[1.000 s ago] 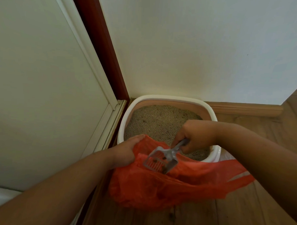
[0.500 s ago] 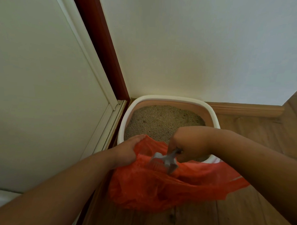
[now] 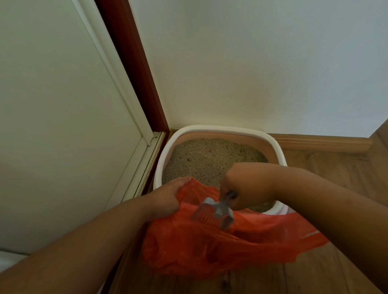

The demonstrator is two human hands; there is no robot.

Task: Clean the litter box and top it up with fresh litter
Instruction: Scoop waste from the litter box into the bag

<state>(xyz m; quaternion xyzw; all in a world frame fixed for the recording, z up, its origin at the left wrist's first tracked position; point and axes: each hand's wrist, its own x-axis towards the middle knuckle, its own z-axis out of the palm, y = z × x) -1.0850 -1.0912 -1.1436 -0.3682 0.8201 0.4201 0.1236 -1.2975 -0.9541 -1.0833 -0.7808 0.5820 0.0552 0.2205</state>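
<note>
Orange bag [image 3: 207,246]: thin plastic, on the wood floor [image 3: 316,283] at 6 o'clock of the litter box, mouth held wide.
Left hand [image 3: 167,198]: grips the bag's rim at 9 o'clock.
Right hand [image 3: 246,188]: clenched round the grey scoop [image 3: 215,213] handle, slotted head tilted down inside the bag.
Litter box [image 3: 274,143]: white-rimmed, in the wall corner, holding sandy litter [image 3: 205,160].
</note>
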